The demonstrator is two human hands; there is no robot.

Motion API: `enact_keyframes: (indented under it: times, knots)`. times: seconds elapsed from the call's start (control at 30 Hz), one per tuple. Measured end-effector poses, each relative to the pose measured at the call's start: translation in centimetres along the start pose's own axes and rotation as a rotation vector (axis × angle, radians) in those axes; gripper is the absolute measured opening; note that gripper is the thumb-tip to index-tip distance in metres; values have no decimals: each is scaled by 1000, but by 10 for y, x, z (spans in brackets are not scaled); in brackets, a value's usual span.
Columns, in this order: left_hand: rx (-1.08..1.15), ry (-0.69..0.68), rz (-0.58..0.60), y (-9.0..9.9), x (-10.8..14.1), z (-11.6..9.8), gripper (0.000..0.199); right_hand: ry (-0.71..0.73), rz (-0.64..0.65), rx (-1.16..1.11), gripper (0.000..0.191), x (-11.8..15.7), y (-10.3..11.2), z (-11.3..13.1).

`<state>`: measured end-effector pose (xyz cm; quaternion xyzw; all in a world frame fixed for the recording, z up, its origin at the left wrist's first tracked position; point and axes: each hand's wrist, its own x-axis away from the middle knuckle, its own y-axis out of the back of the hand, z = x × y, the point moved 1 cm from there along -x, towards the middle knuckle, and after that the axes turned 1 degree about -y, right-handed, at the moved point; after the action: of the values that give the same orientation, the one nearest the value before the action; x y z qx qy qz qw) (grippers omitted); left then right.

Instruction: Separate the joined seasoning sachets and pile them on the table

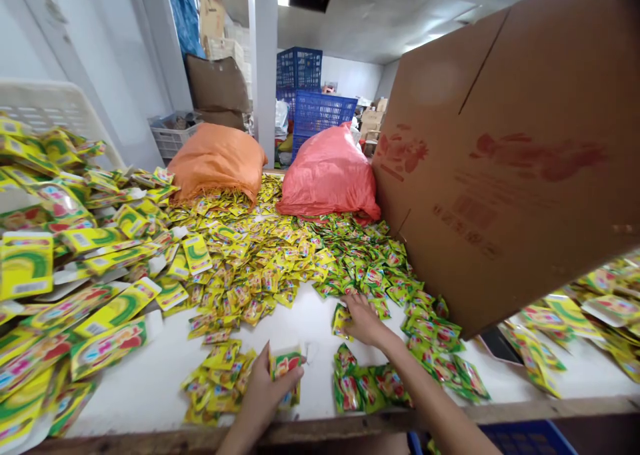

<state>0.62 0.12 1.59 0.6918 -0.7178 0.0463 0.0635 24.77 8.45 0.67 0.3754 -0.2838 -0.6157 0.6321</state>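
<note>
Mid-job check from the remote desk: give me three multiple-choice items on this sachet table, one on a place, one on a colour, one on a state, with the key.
1. Where is the large brown cardboard box?
A. on the person's right, tilted over the white table
B. flat on the floor
C. on the left behind the white basket

2. What colours are the two stuffed sacks at the back?
A. both blue
B. orange sack and pinkish-red sack
C. green and white

3. What is the left hand doing?
A. hanging idle
B. gripping a small stack of yellow-green sachets
C. pressing on the box

Key: 1 A, the box leans above the sachets at the right; 2 B, the sacks lie side by side in those colours; 3 B, the fingers close around the stack, while the right hand reaches into the loose sachets.
</note>
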Motion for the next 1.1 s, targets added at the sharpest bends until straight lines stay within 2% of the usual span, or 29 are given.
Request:
enact_keyframes:
  times: [0.1, 0.17, 0.27, 0.33, 0.4, 0.53, 0.63, 0.73, 0.9, 1.0, 1.1]
  knots:
    - [-4, 15, 28, -7, -3, 4, 41, 15, 20, -22, 29, 6, 4, 3]
    - [-22, 53, 31, -9, -4, 5, 35, 45, 66, -60, 22, 15, 6, 14]
    - [-11, 87, 59, -11, -6, 4, 27, 108, 112, -266, 18, 34, 5, 45]
    - [-12, 85, 87, -13, -6, 4, 22, 127, 82, -494, 21, 47, -1, 69]
    - [-38, 85, 103, -14, -5, 5, 17, 118, 25, -611, 24, 55, -8, 89]
    - [-63, 64, 137, -14, -3, 9, 12, 191, -35, -466, 21, 58, -18, 105]
    - [-56, 18, 176, -12, -2, 10, 11, 297, -11, -357, 18, 54, -12, 104]
    - [-74, 11, 185, -12, -3, 10, 12, 340, 11, -283, 17, 53, -3, 108]
    - [-33, -24, 253, -13, -2, 4, 11, 443, 166, -166, 21, 57, 6, 124]
    - [-41, -30, 250, -13, 0, 2, 13, 479, 240, -200, 21, 58, 7, 129]
    - [-48, -3, 225, -13, 1, 3, 17, 453, 187, -299, 19, 59, 6, 129]
